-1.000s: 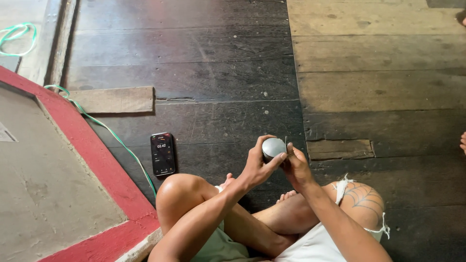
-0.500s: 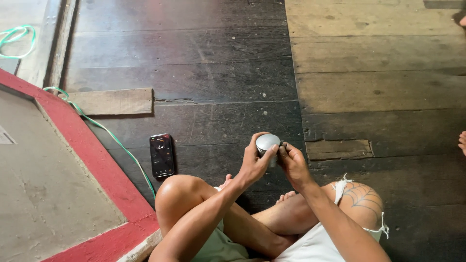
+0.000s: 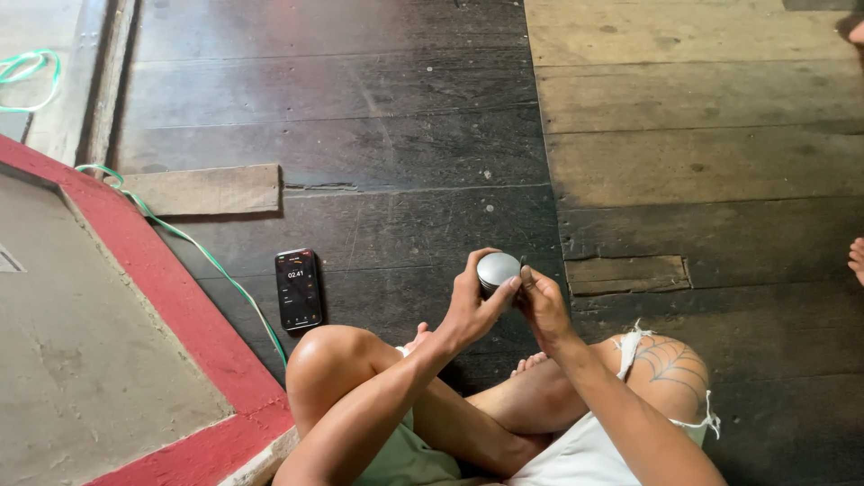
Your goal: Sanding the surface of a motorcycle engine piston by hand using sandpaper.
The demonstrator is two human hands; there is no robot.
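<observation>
Dark plank floor (image 3: 360, 135), worn, paler toward the right edge. Left hand (image 3: 468, 306) clamped around a small grey tin (image 3: 498, 268), held above the crossed legs; right hand (image 3: 540, 301) pinched on a thin dark tool (image 3: 524, 270) at its rim. Tin short and round, lid tilted up toward the camera. Could slip and roll away if the grip loosens. Phone (image 3: 299, 290) lying just left, beside a green cord (image 3: 198, 247).

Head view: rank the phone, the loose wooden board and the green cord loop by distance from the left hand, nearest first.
1. Phone: on the floor just left of the left hand.
2. Wooden board: farther up-left.
3. Green cord loop: far top-left corner.
</observation>
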